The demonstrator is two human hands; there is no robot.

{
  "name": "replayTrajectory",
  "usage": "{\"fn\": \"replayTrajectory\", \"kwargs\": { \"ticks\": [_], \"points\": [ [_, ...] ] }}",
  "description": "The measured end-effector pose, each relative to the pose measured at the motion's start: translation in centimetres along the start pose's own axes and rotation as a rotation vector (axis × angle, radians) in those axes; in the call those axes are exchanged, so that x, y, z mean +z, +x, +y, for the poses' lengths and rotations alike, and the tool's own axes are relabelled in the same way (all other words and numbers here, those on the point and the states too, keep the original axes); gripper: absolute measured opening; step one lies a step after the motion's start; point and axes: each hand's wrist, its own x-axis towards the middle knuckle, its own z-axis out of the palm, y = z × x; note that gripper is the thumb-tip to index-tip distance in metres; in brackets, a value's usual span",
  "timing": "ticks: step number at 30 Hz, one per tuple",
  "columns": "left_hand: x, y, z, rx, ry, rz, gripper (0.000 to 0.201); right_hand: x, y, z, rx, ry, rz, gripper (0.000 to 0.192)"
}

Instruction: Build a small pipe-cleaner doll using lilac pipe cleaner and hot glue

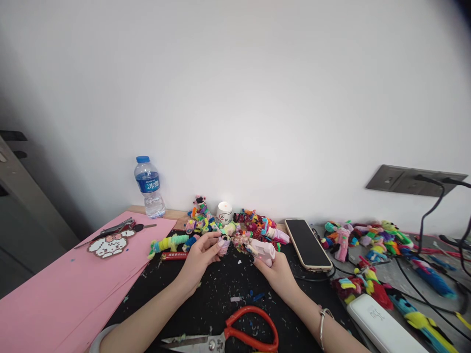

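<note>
Between hands: small doll [235, 240] pinched in left hand [200, 257] grip, right hand [277, 272] holding pink glue gun [263, 250].

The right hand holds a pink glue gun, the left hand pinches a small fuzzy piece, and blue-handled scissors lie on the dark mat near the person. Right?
Not quite: the scissors have orange-red handles, not blue, as the head view shows. The rest stands: the right hand holds the pink glue gun, the left hand pinches a small fuzzy piece, and the scissors lie on the dark mat.
</note>
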Motion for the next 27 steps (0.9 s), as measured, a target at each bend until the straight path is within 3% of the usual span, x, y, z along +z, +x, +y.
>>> {"fn": "replayTrajectory", "kwargs": {
  "ticks": [7, 11, 18, 27],
  "points": [
    [0.0, -0.03, -0.04, 0.0, -0.009, -0.009, 0.035, 0.0, -0.14, 0.03, 0.013, -0.077, 0.023, 0.023],
    [0.12, -0.1, 0.27, 0.008, -0.018, 0.011, 0.036, -0.14, -0.34, -0.07, 0.009, -0.275, 0.038, 0.014],
    [0.33, -0.22, 0.78, 0.044, -0.026, 0.074, 0.045, -0.16, -0.73, -0.68, -0.158, -0.558, -0.027, 0.038],
    [0.16, -0.11, 0.41, 0.104, 0.032, 0.054, 0.039, 0.26, -0.86, -0.44, -0.156, -0.727, -0.058, 0.045]
  ]
}}
